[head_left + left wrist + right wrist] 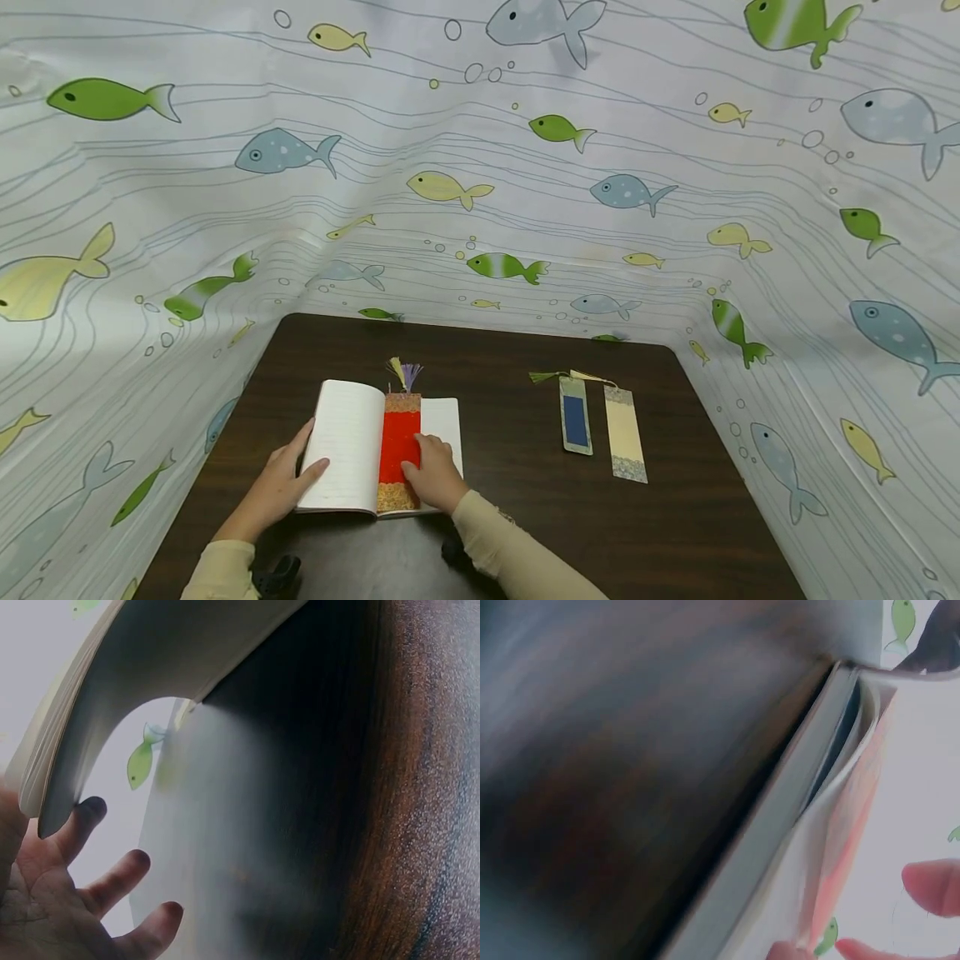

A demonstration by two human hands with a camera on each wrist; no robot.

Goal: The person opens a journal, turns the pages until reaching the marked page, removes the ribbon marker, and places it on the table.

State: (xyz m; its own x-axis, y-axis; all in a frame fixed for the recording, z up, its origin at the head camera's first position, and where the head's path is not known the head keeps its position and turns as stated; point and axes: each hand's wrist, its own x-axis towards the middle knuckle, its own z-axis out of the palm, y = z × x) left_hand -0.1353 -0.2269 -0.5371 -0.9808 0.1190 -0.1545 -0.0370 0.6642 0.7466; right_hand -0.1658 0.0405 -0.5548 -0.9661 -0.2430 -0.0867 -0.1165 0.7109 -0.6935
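An open book (348, 442) lies on the dark wooden table (525, 517), near its front edge. A red bookmark (398, 446) with patterned ends and a tassel lies along the book's middle. My left hand (281, 487) holds the raised left pages, thumb on top. In the left wrist view its fingers (112, 877) are spread beneath the lifted pages (150, 667). My right hand (433, 475) presses flat fingers on the bookmark's lower part and the right page. The right wrist view shows the book's edge (795, 810), the bookmark (847, 847) and a fingertip (930, 885).
Two more bookmarks lie side by side on the table's right half: a blue one (575, 423) and a cream one (626, 433), both tasselled. A fish-patterned curtain (480, 167) surrounds the table on the left, back and right.
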